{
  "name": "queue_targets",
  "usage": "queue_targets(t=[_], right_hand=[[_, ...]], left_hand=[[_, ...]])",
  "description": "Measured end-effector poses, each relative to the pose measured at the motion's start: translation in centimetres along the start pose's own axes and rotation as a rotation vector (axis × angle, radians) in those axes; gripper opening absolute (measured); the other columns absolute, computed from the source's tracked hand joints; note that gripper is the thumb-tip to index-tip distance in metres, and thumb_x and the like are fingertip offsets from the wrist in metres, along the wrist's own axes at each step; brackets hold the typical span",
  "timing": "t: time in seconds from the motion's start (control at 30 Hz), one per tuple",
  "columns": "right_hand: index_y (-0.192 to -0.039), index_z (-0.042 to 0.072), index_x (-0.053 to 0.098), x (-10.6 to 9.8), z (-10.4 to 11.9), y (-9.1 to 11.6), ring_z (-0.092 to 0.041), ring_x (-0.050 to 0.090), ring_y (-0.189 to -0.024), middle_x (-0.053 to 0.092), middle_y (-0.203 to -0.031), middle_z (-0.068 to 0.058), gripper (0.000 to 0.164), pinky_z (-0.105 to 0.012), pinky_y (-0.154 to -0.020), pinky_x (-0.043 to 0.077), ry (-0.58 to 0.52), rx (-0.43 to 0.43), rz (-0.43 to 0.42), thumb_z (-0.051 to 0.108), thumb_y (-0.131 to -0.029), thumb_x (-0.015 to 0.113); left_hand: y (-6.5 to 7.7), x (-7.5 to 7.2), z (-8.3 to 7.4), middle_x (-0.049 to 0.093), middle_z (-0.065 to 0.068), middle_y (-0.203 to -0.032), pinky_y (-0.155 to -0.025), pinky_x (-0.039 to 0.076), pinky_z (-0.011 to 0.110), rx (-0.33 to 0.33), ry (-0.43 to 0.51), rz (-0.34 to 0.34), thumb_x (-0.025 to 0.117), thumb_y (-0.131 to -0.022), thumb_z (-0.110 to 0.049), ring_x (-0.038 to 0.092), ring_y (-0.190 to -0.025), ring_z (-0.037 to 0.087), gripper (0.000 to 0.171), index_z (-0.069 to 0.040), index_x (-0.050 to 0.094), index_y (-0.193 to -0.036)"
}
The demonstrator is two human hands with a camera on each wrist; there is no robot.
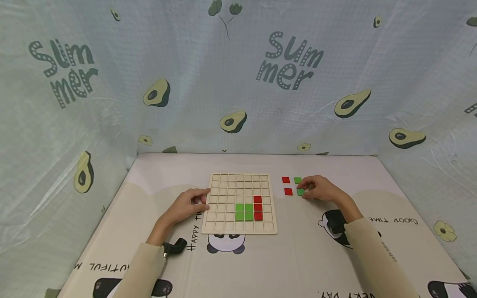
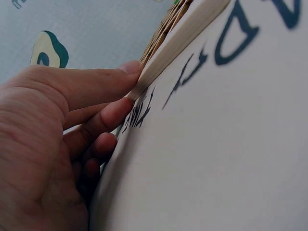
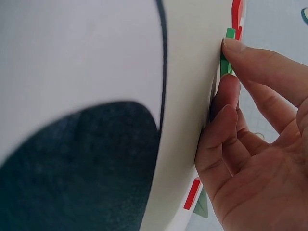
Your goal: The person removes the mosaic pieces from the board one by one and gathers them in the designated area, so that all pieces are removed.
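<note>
While the left hand (image 1: 188,203) touches the grid board (image 1: 229,192), thumb and fingers apart, the right hand (image 1: 323,190) pinches a green tile (image 1: 300,192) right of the board, beside a red tile (image 1: 288,191). Best: grip sides only, lift level, brush no neighbours.

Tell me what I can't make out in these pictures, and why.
Head view: part of the lower green tile, covered by the right hand.
Head view: part of the lower-left panda print, hidden by the left sleeve.
Left wrist view: the pattern on the board, seen nearly edge-on and cut off at the top.
Right wrist view: the topmost red tile's far end, cut off by the top edge.
</note>
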State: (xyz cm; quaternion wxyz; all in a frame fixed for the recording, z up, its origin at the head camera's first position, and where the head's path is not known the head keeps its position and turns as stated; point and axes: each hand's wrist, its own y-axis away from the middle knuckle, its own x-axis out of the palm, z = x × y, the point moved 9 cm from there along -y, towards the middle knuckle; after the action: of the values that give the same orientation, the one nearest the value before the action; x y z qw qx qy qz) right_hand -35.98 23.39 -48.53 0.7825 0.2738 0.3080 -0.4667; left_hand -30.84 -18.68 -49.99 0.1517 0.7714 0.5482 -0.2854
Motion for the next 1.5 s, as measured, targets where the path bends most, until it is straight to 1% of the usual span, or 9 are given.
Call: queue_targets(t=[0.2, 0.5, 0.63, 0.83, 0.97, 1.07, 1.2, 1.3, 1.5], right_hand=[[-0.111, 0.003, 0.076, 0.0, 0.2, 0.0, -0.018, 0.056, -0.090, 0.069, -0.102, -0.011, 0.026, -0.028, -0.074, 0.048, 0.006, -0.015, -0.007, 0.009, -0.086, 0.079], [-0.111, 0.006, 0.076, 0.2, -0.1, 0.0, -0.020, 0.055, -0.091, 0.069, -0.102, -0.008, 0.025, -0.029, -0.075, 0.048, 0.020, -0.006, -0.009, 0.008, -0.086, 0.078], [-0.112, 0.006, 0.075, 0.1, 0.1, 0.0, -0.020, 0.055, -0.090, 0.069, -0.102, -0.008, 0.026, -0.031, -0.075, 0.048, 0.039, -0.019, -0.010, 0.008, -0.085, 0.078], [-0.112, 0.007, 0.074, -0.3, 0.2, 0.3, -0.021, 0.055, -0.091, 0.070, -0.103, -0.008, 0.028, -0.034, -0.078, 0.049, 0.094, -0.016, -0.033, 0.010, -0.085, 0.080], [-0.113, 0.007, 0.073, -0.6, 0.5, 0.4, -0.023, 0.055, -0.093, 0.069, -0.107, -0.010, 0.029, -0.033, -0.078, 0.048, 0.102, -0.006, -0.057, 0.012, -0.085, 0.080], [-0.113, 0.006, 0.073, -0.6, 1.1, 0.4, -0.022, 0.055, -0.090, 0.069, -0.108, -0.012, 0.028, -0.031, -0.073, 0.048, 0.093, -0.015, -0.074, 0.011, -0.086, 0.079], [-0.113, 0.005, 0.073, -0.4, 2.4, 0.4, -0.019, 0.059, -0.083, 0.069, -0.108, -0.014, 0.028, -0.030, -0.068, 0.050, 0.089, -0.061, -0.080, 0.009, -0.087, 0.078], [-0.114, 0.005, 0.073, 0.1, 3.5, 0.2, -0.016, 0.061, -0.079, 0.069, -0.108, -0.013, 0.027, -0.030, -0.069, 0.052, 0.094, -0.091, -0.073, 0.008, -0.087, 0.077], [-0.113, 0.007, 0.073, 1.5, 6.0, -0.6, -0.015, 0.062, -0.081, 0.071, -0.106, -0.008, 0.025, -0.029, -0.072, 0.053, 0.113, -0.141, -0.057, 0.010, -0.088, 0.077]], left_hand=[[0.1, 0.0, 0.1, 0.063, 0.001, -0.094, -0.078, 0.040, 0.026, 0.001, -0.005, 0.000, 0.080, -0.089, -0.020, 0.050, -0.085, 0.016, 0.061, -0.002, 0.060, -0.144], [0.1, -0.1, 0.1, 0.063, 0.002, -0.094, -0.077, 0.040, 0.026, -0.004, -0.012, 0.002, 0.081, -0.088, -0.020, 0.050, -0.085, 0.016, 0.061, -0.003, 0.060, -0.144], [0.0, -0.1, 0.1, 0.063, 0.001, -0.093, -0.076, 0.040, 0.026, -0.002, -0.020, 0.001, 0.081, -0.088, -0.020, 0.050, -0.084, 0.016, 0.061, -0.003, 0.061, -0.143], [0.0, -0.1, 0.1, 0.063, 0.000, -0.093, -0.076, 0.040, 0.026, -0.001, -0.026, 0.003, 0.081, -0.088, -0.021, 0.050, -0.085, 0.015, 0.061, -0.002, 0.060, -0.143], [0.1, 0.0, 0.1, 0.063, 0.001, -0.093, -0.076, 0.040, 0.026, -0.003, -0.024, 0.005, 0.081, -0.088, -0.020, 0.050, -0.085, 0.015, 0.061, -0.002, 0.060, -0.143], [0.0, 0.0, 0.2, 0.063, 0.001, -0.093, -0.076, 0.040, 0.025, -0.004, -0.019, 0.007, 0.081, -0.088, -0.020, 0.050, -0.084, 0.016, 0.061, -0.003, 0.061, -0.143], [0.0, 0.0, 0.2, 0.063, 0.002, -0.094, -0.075, 0.040, 0.025, -0.005, -0.008, 0.010, 0.081, -0.088, -0.019, 0.050, -0.084, 0.016, 0.061, -0.002, 0.061, -0.143], [0.1, 0.0, 0.1, 0.063, 0.002, -0.093, -0.075, 0.040, 0.025, -0.004, -0.006, 0.010, 0.081, -0.088, -0.019, 0.050, -0.084, 0.016, 0.061, -0.002, 0.060, -0.143], [0.1, 0.0, -0.1, 0.063, 0.002, -0.093, -0.076, 0.039, 0.026, -0.002, -0.008, 0.008, 0.080, -0.089, -0.018, 0.049, -0.084, 0.016, 0.061, -0.001, 0.060, -0.143]])
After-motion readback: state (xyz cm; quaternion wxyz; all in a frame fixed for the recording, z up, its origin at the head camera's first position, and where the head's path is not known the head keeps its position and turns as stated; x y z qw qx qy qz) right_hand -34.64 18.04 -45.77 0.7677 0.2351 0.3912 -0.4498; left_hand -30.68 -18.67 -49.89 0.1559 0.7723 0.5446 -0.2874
